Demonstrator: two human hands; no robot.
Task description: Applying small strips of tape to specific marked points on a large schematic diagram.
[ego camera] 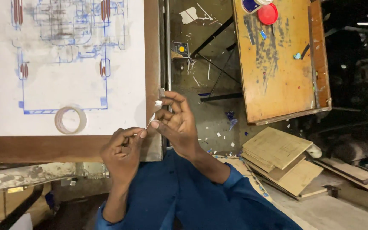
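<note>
Floor (201,81): dark, dusty, littered w/ scraps | orange wooden surface (277,76) at right, paint-smeared | plywood stack (277,157) on floor | light dim

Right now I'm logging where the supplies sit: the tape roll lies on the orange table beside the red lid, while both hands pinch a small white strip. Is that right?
Not quite. The head view shows the tape roll on the white drawing sheet, not the orange table. The red lid is there, and the left hand and right hand do pinch the white strip.
</note>
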